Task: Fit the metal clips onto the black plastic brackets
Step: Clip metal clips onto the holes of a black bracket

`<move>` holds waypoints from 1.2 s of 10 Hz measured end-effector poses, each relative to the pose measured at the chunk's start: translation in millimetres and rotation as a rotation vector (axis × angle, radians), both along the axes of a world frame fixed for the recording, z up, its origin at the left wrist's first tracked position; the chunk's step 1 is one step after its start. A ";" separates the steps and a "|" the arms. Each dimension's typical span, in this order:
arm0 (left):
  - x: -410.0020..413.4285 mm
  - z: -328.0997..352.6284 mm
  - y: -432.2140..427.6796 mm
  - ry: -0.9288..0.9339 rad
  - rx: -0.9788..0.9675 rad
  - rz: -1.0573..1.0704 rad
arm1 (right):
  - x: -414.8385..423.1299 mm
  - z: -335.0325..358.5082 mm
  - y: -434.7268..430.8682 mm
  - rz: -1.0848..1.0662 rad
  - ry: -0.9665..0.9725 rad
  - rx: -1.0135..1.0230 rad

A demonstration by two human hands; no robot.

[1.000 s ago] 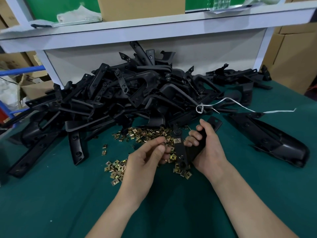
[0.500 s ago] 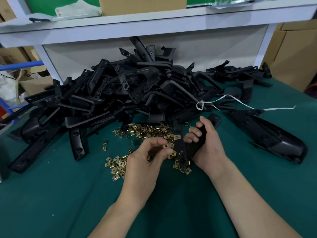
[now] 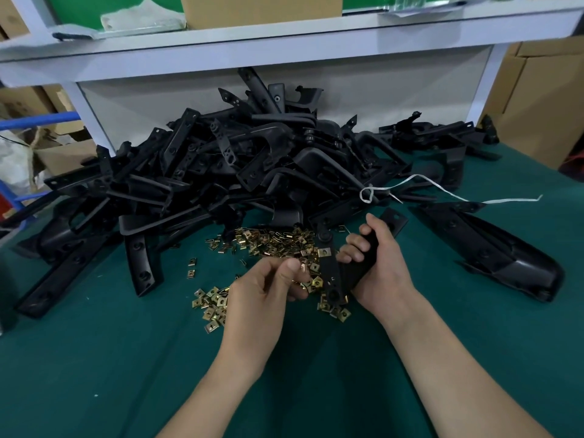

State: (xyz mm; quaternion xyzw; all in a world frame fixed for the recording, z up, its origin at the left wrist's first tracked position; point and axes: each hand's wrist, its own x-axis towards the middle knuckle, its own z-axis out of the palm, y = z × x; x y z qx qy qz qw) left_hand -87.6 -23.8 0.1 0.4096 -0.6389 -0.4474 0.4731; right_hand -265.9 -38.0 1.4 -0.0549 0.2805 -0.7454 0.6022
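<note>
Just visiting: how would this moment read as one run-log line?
right hand: holds black bracket | fitted clip: on bracket | left hand: pinches loose clip | clip pile: on green table

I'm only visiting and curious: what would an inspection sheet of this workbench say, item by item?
Surface: green mat covers the bench.
Job's things: heap of brackets at the back; loose clips in front of it; one bracket in hand, with a fitted clip near its far end.
Clutter: white string trailing off the heap's right side.
Grippers: left hand seems to pinch a clip; right hand grips the bracket.
Cables: nothing seen.
Surroundings: white shelf above, boxes at right, blue pipe at left.
</note>
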 end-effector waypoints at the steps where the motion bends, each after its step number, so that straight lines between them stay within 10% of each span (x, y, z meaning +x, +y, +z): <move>1: -1.2 1.5 -2.7 0.068 0.089 -0.010 | 0.1 -0.1 0.3 0.004 0.004 -0.002; 12: -1.2 2.3 1.3 0.061 0.140 -0.200 | -2.8 -1.0 1.8 -0.008 -0.055 -0.028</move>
